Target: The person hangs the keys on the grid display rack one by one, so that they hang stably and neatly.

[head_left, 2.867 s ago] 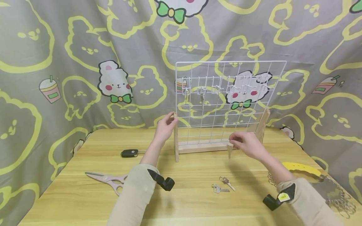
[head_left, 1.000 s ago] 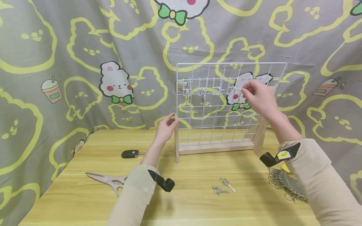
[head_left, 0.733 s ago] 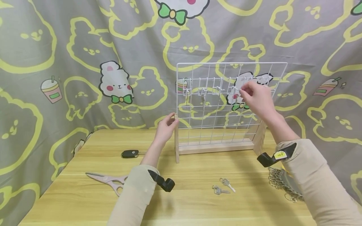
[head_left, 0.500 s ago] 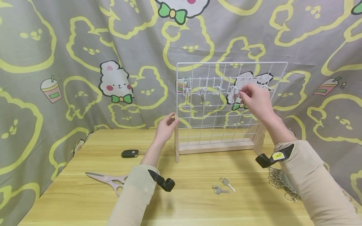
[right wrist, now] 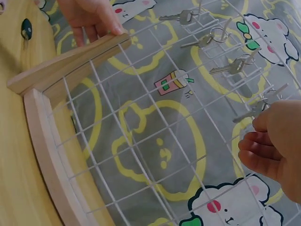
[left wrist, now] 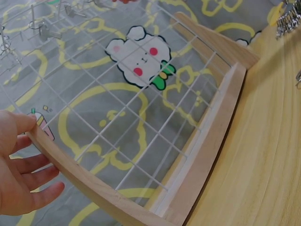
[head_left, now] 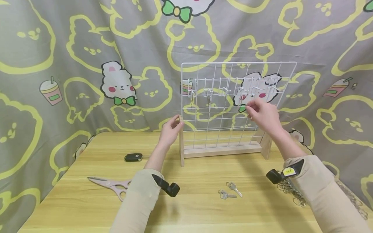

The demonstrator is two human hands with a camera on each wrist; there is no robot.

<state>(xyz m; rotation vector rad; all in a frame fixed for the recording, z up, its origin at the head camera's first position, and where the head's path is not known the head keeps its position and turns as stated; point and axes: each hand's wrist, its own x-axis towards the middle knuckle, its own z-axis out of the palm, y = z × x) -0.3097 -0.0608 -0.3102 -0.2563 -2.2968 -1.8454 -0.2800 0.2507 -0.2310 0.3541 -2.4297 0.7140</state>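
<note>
A white wire grid rack [head_left: 222,151] stands upright in wooden supports. My left hand [head_left: 170,132] holds its left wooden upright [left wrist: 80,176], thumb on the top end and fingers behind. Keys hang from the hooks on the left and middle of the grid: one key [right wrist: 182,18] on the end hook, then a second key [right wrist: 205,40], a third key [right wrist: 235,66] and a fourth key [right wrist: 256,109]. Just below and right of that fourth key in the head view is my right hand [head_left: 265,118], fingers loosely bent, holding nothing visible. Hooks at the grid's right end carry no keys.
Two small keys [head_left: 227,195] with rings lie on the wooden table in front. A black car key [head_left: 133,157] and pink scissors [head_left: 109,184] lie left. Bunched metal rings [head_left: 291,191] sit under my right forearm. A patterned curtain [head_left: 145,42] hangs close behind the rack.
My right hand raised a key from near the rack's base to the fourth hook, left it hanging there, and has since dropped lower. My left hand has stayed on the upright.
</note>
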